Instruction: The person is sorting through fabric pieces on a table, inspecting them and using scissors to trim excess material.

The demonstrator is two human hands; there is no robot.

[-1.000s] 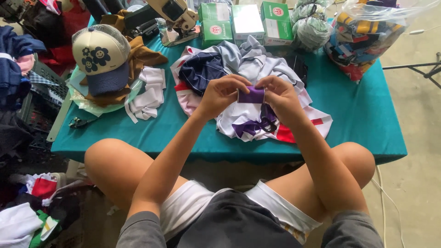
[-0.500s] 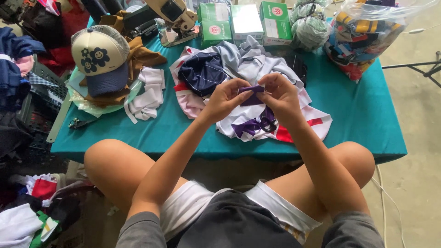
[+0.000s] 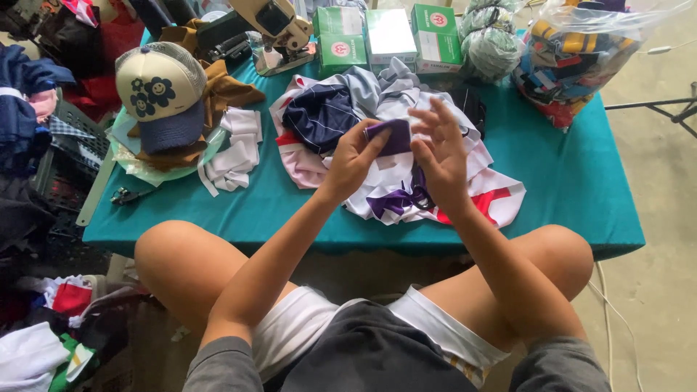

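My left hand pinches a small purple piece of cloth above a heap of white, purple, red and navy garments on the teal-covered table. My right hand is beside the cloth with fingers spread, its fingertips close to or touching the cloth's right edge. Both hands hover over the middle of the heap. A purple strap lies under my right hand.
A cream cap with flower prints sits on brown cloth at the left, white strips beside it. Green and white boxes, a sewing tool and a clear bag of garments line the back. Clothes fill crates at left.
The purple cloth has been folded smaller between my hands. My right hand has loosened and spread its fingers, while my left hand keeps the pinch.
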